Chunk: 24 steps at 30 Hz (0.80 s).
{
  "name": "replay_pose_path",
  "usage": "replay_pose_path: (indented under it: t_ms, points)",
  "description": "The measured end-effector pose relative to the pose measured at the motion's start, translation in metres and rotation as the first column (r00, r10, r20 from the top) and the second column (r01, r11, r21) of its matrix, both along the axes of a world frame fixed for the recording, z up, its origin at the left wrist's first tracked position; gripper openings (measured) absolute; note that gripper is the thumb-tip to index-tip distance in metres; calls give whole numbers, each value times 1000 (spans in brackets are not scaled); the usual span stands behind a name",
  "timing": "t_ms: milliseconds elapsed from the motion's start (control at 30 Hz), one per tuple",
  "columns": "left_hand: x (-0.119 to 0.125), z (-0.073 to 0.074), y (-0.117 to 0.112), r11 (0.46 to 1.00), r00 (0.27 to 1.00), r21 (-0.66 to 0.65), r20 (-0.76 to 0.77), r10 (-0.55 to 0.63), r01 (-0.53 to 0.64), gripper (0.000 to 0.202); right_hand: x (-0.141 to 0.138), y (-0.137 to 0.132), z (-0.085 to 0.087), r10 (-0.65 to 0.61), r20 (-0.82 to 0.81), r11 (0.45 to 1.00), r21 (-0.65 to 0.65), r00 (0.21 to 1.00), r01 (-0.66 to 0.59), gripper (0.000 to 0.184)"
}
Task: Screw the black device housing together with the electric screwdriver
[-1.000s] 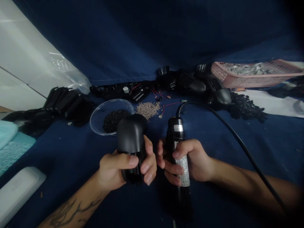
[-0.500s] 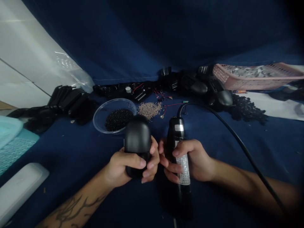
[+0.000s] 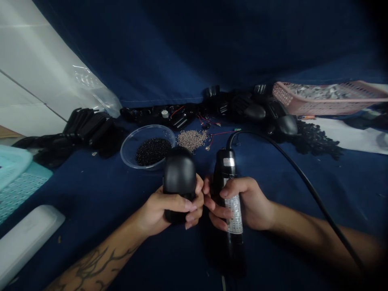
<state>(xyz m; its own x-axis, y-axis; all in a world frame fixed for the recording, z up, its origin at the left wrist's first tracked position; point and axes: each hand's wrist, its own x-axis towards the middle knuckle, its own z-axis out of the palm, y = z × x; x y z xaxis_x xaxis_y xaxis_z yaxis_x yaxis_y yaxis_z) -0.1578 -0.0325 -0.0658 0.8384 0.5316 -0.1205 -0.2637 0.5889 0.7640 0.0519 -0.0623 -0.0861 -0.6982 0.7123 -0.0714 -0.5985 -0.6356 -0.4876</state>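
My left hand is wrapped around a black computer mouse, its rounded back turned up and away from me. The thumb lies across the mouse, with the fingers curled along its right side. My right hand grips a black corded electric screwdriver that points down, a printed label on its body. Its bit end is dark and hard to make out. The two hands are close together, fingertips nearly meeting. Beyond the mouse stand a clear bowl of small black screws and a pile of silver screws.
Black mouse shells line the back, with small circuit boards and red wires. At right sit a pink basket and a heap of small black parts. A teal basket and a long white object are at left. The screwdriver's cable arches over my right forearm.
My left hand has moved slightly right with the mouse, closer to the screwdriver. The right hand and screwdriver stay almost where they were.
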Motion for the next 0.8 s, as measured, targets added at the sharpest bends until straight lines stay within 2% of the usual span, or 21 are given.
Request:
replay_pose_path:
  t_ms: [133, 300, 500, 800]
  points:
    - [-2, 0, 2, 1000, 1000, -9, -5, -4, 4, 26, 0, 0, 0, 3, 12, 1000, -2, 1000, -3, 29]
    - [-2, 0, 2, 999, 1000, -49, 19, -5, 6, 40, 0, -1, 0, 7, 15, 1000, 1, 1000, -7, 27]
    - [1, 0, 0, 998, 999, -58, -9, 37, -37, 34, 0, -1, 1, -6, 9, 1000, 9, 1000, 6, 27]
    - [2, -1, 0, 996, 998, -64, 8, 55, -55, 43, 0, -1, 2, -4, 14, 1000, 5, 1000, 4, 27]
